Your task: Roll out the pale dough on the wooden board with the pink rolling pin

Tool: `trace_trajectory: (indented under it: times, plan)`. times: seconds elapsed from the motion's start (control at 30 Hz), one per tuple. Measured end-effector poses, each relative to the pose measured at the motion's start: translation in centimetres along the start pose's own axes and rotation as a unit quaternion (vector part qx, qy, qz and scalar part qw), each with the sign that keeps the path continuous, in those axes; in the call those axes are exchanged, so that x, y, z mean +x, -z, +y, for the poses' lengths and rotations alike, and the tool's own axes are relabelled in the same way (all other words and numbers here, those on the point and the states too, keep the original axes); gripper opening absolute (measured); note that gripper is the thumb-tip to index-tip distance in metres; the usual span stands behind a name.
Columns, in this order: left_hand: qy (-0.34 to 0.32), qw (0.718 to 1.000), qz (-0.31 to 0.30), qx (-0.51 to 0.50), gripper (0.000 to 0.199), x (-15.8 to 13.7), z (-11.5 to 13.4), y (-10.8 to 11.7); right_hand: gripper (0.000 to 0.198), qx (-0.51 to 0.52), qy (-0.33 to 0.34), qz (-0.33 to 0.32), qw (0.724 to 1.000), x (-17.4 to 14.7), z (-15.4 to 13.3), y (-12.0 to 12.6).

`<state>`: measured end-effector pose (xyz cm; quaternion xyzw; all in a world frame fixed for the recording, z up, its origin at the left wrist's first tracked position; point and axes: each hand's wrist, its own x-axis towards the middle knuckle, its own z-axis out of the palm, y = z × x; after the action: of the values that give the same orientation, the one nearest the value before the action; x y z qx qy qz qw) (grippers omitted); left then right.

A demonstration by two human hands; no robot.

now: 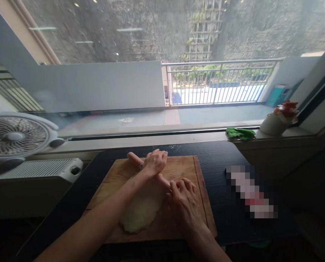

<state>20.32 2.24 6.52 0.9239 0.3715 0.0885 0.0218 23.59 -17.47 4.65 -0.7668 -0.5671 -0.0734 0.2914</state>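
Observation:
A rolling pin (164, 181) lies slantwise over the far part of a flat sheet of pale dough (143, 211). The dough rests on a wooden cutting board (102, 193). My left hand (155, 162) is laid over the pin, its fingers curved down on the far side. At the pin's nearer right end, my right hand (184, 194) has its fingers bent round it, the tip hidden beneath them. The pin's other end sticks out past my left hand, over the board's far edge. My left forearm covers part of the dough's left side.
The board sits on a dark table (219, 189) with white specks near its far edge. A blurred-out object (251, 193) lies on the right. On the sill are a green cloth (240, 133) and a white pot (273, 125). A fan (13, 136) stands left, above a radiator (39, 169).

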Motion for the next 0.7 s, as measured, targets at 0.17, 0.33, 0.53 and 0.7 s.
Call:
trace_trajectory:
  times: [0.17, 0.33, 0.53, 0.7]
  plan:
    - [-0.084, 0.996, -0.011, 0.026, 0.042, -5.2, -4.2, 0.0, 0.026, 0.034, 0.035, -0.004, 0.999, -1.6, -1.9, -0.8]
    - [-0.109, 0.992, -0.038, 0.048, 0.045, -6.5, -5.5, 0.3, 0.023, 0.079, 0.041, -0.032, 0.995, -1.9, -1.9, -1.1]
    - [-0.049, 0.998, -0.035, 0.020, 0.041, -0.2, 0.0, -0.7, 0.024, 0.039, 0.011, -0.021, 0.999, -0.1, 0.9, -0.3]
    - [-0.021, 1.000, -0.001, -0.003, 0.039, -0.1, 0.5, -0.8, 0.026, 0.016, 0.008, 0.002, 1.000, -0.4, 0.8, -0.3]
